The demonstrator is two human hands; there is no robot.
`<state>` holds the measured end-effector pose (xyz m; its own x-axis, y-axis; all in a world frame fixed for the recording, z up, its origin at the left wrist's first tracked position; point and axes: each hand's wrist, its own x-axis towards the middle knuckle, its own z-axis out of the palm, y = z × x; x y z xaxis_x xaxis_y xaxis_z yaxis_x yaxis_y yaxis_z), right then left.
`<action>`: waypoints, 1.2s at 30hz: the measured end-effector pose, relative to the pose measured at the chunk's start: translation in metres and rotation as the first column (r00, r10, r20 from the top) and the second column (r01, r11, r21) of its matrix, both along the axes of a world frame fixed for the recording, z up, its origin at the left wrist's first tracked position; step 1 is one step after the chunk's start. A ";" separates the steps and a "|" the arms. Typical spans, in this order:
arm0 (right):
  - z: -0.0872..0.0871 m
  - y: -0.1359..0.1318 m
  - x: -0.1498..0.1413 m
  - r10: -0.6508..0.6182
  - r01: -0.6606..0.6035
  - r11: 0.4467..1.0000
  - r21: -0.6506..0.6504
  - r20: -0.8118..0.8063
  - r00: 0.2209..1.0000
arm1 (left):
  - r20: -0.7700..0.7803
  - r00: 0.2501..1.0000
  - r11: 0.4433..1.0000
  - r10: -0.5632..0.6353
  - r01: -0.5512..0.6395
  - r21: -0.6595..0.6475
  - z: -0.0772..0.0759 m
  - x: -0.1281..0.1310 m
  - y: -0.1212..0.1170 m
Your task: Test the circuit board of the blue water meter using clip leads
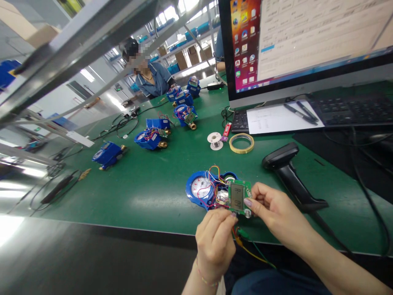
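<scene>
Hands on the green circuit board (238, 197) right now, both of them. Right hand (276, 213) is pinching the board's right edge, thumb and forefinger closed on it, other fingers curled under. Left hand (215, 241) is closed at the board's lower edge, fingertips bunched around something small down there, prob a wire end or clip, can't tell which. Board's held up just off the counter (153, 196), display face toward the camera, tethered by a tangle of red, yellow and blue wires (211, 184) to the blue meter body (199, 189) lying immediately left of the hands. Green and yellow leads (245, 243) trail down below the hands, off the counter edge. Black scanner (288, 176) sits just right of the right hand, tape roll (241, 143) and small solder spool (216, 140) further out beyond the hands, keyboard (346, 110) and monitor (307, 45) behind those. More blue meters (152, 137) lined up far left w/ another person (150, 76) seated at the far end. To do this bit well, I'd say: keep the edge-only grip w/ the right hand, no fingers on the display, hold the board steady so the short wires aren't tugged at the joints, and let the left hand work w/ small moves only. Slack in that wire bundle looks tight, so keep the board close to the meter.
</scene>
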<state>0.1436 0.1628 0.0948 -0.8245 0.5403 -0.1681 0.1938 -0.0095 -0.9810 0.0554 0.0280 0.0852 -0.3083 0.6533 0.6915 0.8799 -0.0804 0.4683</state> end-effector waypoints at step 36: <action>0.006 0.005 -0.002 0.013 -0.013 0.999 0.040 -0.006 1.000 | 0.057 0.998 1.000 -0.023 0.024 -0.005 -0.001 -0.003 0.006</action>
